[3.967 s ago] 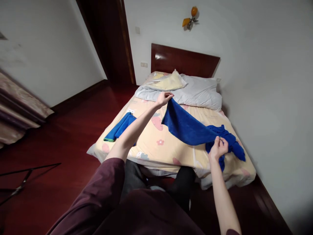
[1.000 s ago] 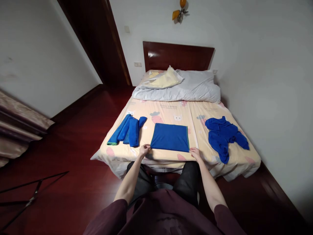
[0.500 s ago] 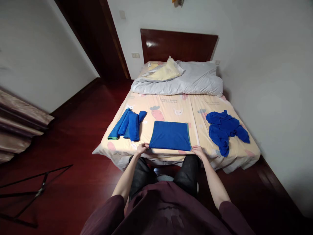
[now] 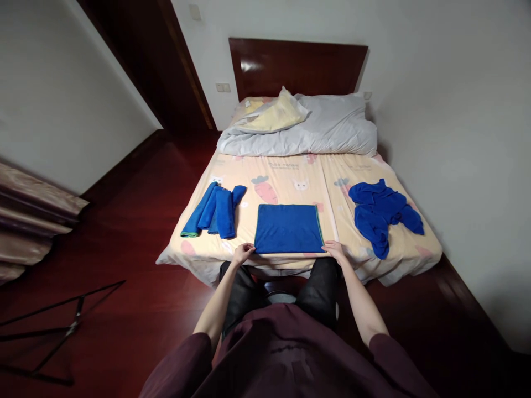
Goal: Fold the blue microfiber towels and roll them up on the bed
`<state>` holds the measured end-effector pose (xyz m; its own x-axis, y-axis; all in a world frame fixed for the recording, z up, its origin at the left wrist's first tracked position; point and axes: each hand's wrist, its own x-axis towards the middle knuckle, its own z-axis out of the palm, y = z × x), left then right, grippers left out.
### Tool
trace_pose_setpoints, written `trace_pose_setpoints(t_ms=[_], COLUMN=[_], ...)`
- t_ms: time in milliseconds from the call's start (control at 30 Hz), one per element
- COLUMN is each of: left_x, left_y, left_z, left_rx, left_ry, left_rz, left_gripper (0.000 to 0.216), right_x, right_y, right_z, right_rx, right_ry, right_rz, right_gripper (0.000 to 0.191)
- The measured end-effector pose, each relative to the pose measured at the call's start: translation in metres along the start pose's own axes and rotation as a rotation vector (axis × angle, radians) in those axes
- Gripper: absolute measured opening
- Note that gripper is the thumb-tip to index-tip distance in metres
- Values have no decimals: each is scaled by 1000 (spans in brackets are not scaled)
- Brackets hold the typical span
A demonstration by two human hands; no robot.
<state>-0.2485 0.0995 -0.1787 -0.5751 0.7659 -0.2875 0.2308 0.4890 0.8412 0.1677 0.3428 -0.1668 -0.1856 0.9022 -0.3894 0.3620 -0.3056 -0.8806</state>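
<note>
A blue towel (image 4: 289,228) with green edging lies flat, a neat rectangle, near the foot of the bed. My left hand (image 4: 243,252) pinches its near left corner. At the near right corner, my right hand (image 4: 334,250) has its fingers closed on the towel's edge. Several rolled blue towels (image 4: 224,213) lie together on the bed to the left. Over to the right is a crumpled heap of blue towels (image 4: 379,213); I cannot tell how many are in it.
The bed (image 4: 224,166) has a carrot-and-rabbit patterned sheet. A grey quilt (image 4: 332,130) is bunched before the dark wooden headboard (image 4: 298,66). A black metal stand (image 4: 77,315) rests on the red floor at left, below a curtain (image 4: 37,215).
The view has shifted slightly. Both hands stay at the towel's near corners, and the towel lies much as before. The rolled towels and the heap have not moved.
</note>
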Motion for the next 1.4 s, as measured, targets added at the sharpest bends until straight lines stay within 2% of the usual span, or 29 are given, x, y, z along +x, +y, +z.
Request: trace_pose_setpoints(t_ms=[167, 267, 400, 467, 633, 767, 867, 967, 1033, 1100, 1167, 1267, 1333, 1400], left_x=[-6, -11, -27, -39, -79, -114, -135, -144, -141, -131, -114, -80, -58, -42], left_y=[0, 4, 20, 33, 75, 96, 95, 89, 93, 108, 134, 175, 195, 204], left_z=[-7, -6, 14, 36, 115, 175, 198, 205, 208, 215, 228, 252, 267, 278], left_rx=[32, 133, 381, 417, 422, 402, 418, 414, 384, 343, 321, 392, 493, 575], left_ry=[-29, -14, 164, 152, -170, -467, -694, -841, -842, -772, -663, -514, -484, -505], left_rz=[-21, 23, 181, 272, 530, 607, 667, 712, 717, 715, 691, 574, 510, 455], left_gripper=[30, 27, 26, 25, 22, 28, 28, 27, 24, 24, 26, 26, 25, 36], right_x=[-2, -2, 4, 12, 46, 86, 122, 159, 181, 199, 211, 219, 221, 221], right_y=[5, 4, -6, -16, -49, -73, -86, -92, -94, -94, -93, -91, -90, -88], right_z=[-8, -10, -6, -4, 7, 22, 36, 49, 56, 60, 64, 67, 69, 69], right_rx=[-26, -3, -3, -32, -132, -154, -192, -223, -234, -246, -276, -354, -395, -424], right_ry=[-23, -63, -70, -53, -64, -78, -50, -16, -5, 14, 41, 90, 106, 106], right_rz=[15, 5, -26, -42, -84, -92, -135, -146, -137, -137, -168, -268, -324, -356], right_gripper=[40, 43, 48, 49, 48, 47, 42, 40, 38, 35, 31, 26, 25, 25])
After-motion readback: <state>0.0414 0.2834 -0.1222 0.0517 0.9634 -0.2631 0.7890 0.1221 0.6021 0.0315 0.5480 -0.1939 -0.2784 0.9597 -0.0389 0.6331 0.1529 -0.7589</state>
